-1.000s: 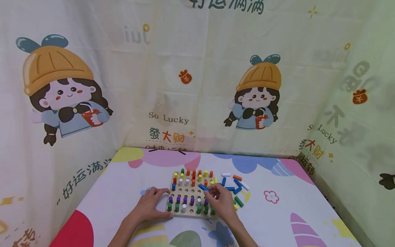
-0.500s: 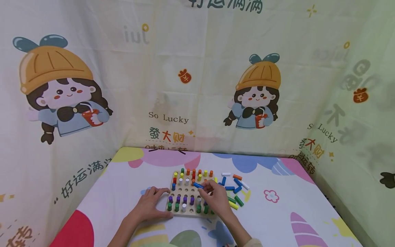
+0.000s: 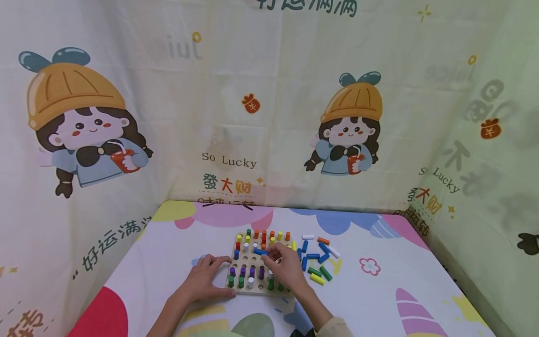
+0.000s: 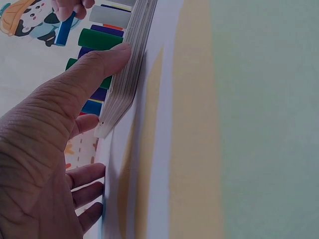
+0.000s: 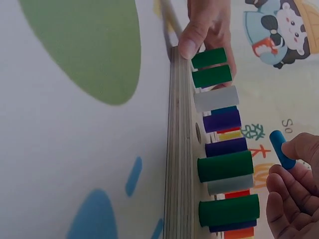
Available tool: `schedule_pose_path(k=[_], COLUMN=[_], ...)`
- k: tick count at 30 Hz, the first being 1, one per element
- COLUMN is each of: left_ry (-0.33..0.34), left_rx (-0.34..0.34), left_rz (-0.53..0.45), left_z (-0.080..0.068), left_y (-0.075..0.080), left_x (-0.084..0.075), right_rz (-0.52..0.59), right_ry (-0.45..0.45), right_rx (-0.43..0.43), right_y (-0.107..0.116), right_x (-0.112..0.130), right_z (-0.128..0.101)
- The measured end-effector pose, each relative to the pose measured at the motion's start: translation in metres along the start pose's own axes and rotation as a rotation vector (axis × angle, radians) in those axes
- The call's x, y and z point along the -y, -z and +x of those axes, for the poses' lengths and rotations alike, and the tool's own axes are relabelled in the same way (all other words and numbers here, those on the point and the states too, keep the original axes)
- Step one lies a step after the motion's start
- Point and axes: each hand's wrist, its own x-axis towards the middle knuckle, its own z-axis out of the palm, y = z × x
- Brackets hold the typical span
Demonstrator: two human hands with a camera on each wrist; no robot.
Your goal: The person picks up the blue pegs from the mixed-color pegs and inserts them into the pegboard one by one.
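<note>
blue peg (image 3: 260, 252) – we are seeing it lying level above the middle of the wooden pegboard (image 3: 236, 291) | right hand (image 3: 285, 267) is pinching its end between fingertips | left hand (image 3: 205, 279) is pressing relaxed fingers on the board's left edge | loose pegs (image 3: 318, 256) are lying just right of it – on the table (image 3: 168, 248)

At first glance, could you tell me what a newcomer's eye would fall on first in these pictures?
Most striking is the wooden pegboard at the middle of the table, studded with upright coloured pegs. The right hand pinches a blue peg above the board, while the left hand rests against the board's left edge. Loose pegs lie scattered on the cloth just right of the board, and cartoon-girl curtains hang behind.
</note>
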Motion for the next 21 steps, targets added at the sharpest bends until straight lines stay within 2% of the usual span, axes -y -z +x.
schedule_pose_path(k=[14, 21], left_ry=[-0.019, 0.002], left_rx=[-0.006, 0.005], left_rz=[0.006, 0.004], left_z=[-0.003, -0.003], left_y=[0.001, 0.001], left_x=[0.000, 0.000], right_rz=[-0.053, -0.047], right_ry=[0.011, -0.003], right_rx=[0.074, 0.114], right_y=[-0.011, -0.018], right_x=[0.002, 0.005], right_z=[0.007, 0.013])
